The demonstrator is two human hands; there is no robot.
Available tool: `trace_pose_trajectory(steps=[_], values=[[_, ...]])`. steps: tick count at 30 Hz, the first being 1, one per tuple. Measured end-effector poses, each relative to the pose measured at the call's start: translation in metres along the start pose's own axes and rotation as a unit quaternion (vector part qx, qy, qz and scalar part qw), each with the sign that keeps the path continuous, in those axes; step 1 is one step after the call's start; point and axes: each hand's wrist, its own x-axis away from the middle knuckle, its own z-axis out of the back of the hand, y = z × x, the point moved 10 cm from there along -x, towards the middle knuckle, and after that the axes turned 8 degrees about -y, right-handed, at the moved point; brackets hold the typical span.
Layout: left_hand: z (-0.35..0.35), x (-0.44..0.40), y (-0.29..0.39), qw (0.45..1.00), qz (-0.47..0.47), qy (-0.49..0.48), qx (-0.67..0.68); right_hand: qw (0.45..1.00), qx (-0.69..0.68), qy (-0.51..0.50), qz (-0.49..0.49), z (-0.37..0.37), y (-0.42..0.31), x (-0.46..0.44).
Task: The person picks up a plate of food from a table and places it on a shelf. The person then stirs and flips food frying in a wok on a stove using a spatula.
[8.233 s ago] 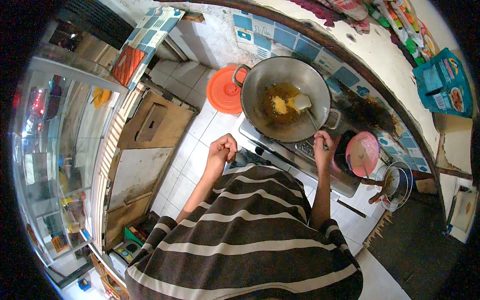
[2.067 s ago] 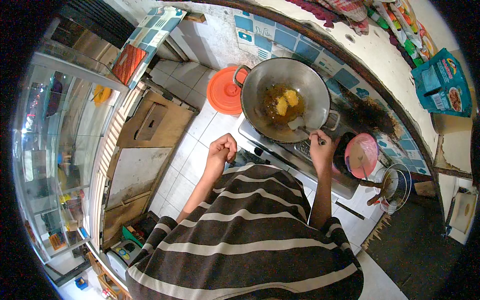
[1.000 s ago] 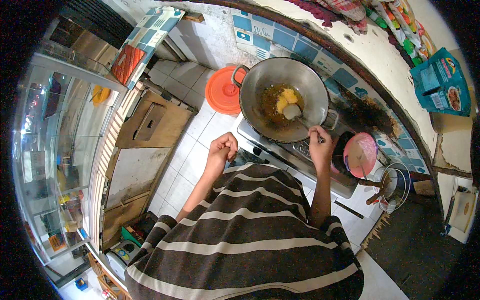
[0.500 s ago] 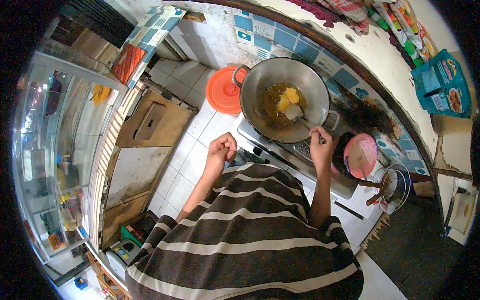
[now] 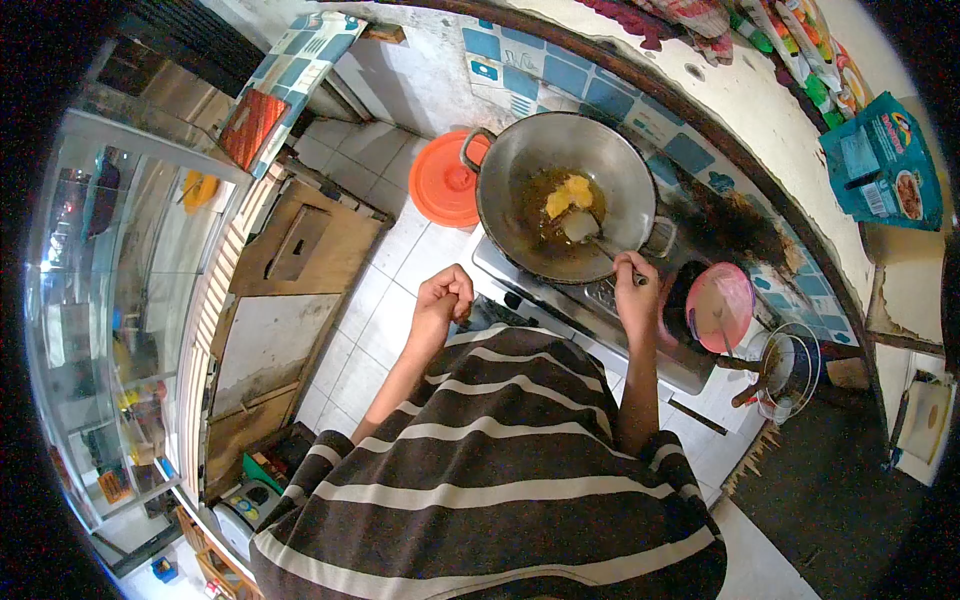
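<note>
My right hand [image 5: 637, 285] is closed round the handle of a metal spatula [image 5: 580, 226], whose blade rests in the oil of a large wok [image 5: 625, 165]. Against the blade's far side lies a yellow, lumpy piece of frying food [image 5: 569, 196], with bubbling oil around it. The wok sits on a gas stove [image 5: 497, 262]. In front of my body, left of the stove, my left hand [image 5: 443, 297] hovers with its fingers curled in; nothing shows in it.
An orange lidded bucket [image 5: 440, 195] stands on the floor left of the wok. Right of the stove are a pink bowl [image 5: 738, 290] of batter with a utensil in it, and a wire strainer [image 5: 795, 370]. A glass display case [image 5: 150, 290] stands at far left.
The spatula blade has shifted slightly left and down in the wok, and the yellow food has moved a little left. My right hand moved slightly left; my left hand stays put.
</note>
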Motion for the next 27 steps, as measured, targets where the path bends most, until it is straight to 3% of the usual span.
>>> trace_pose_trajectory(steps=[4, 13, 19, 24, 27], values=[[-0.003, 0.000, 0.004, 1.000, -0.006, -0.008, -0.004, 0.998, 0.061, 0.010, -0.011, 0.004, -0.007, 0.002], [0.001, 0.001, 0.001, 1.000, 0.002, 0.012, 0.009, 0.999, -0.019, -0.005, -0.042, 0.001, 0.009, -0.002], [0.000, 0.000, 0.000, 1.000, -0.003, -0.001, 0.018, 0.995, 0.004, -0.013, -0.098, 0.003, 0.003, 0.000], [0.002, 0.002, -0.005, 1.000, 0.002, 0.001, 0.017, 0.993, 0.106, -0.011, -0.053, -0.003, -0.008, 0.004], [-0.001, 0.004, 0.000, 1.000, -0.004, 0.006, 0.005, 0.995, 0.089, -0.021, -0.042, -0.014, 0.019, -0.001]])
